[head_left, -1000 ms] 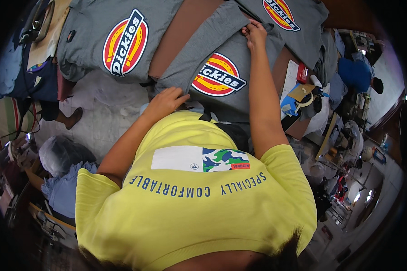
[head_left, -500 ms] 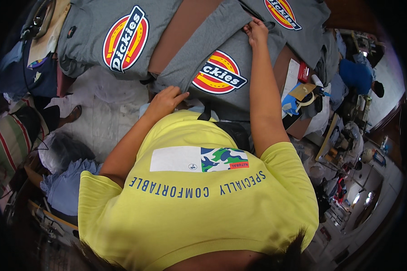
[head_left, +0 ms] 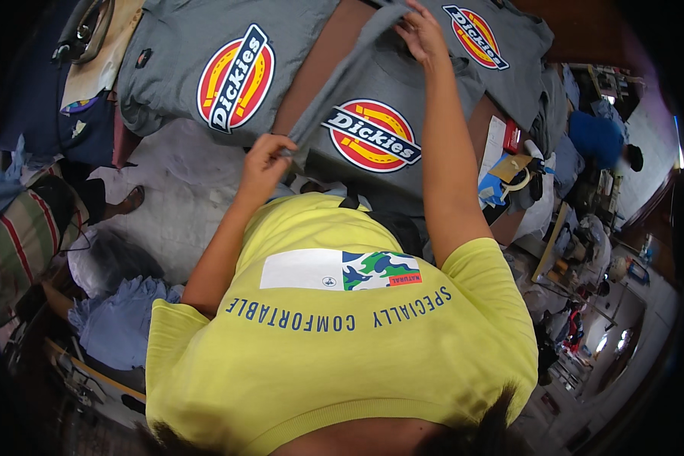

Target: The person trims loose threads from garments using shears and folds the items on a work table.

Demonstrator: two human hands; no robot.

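A grey T-shirt (head_left: 425,80) with an oval red and yellow print lies in front of me on a brown table (head_left: 328,55). Its left side is lifted into a narrow raised fold (head_left: 334,80). At the near end of that fold, my left hand (head_left: 266,165) is closed on the cloth in a pinch. My right hand (head_left: 422,36) grips the far end, thumb and fingers on the fabric, the other fingers loosely curled. The print shows whole, beneath and right of the fold.
Matching grey shirts lie left (head_left: 167,68) and right (head_left: 501,57). What looks like an iron (head_left: 86,36) stands far left. A red box (head_left: 512,139) and a tape roll (head_left: 518,181) sit at the right edge. A person in blue (head_left: 594,135) is at right; another's sandalled foot (head_left: 132,201) at left.
Both hands have lifted the shirt's flap and drawn it left, uncovering the part of the print it covered. My left hand rose slightly and went left; my right hand moved farther away.
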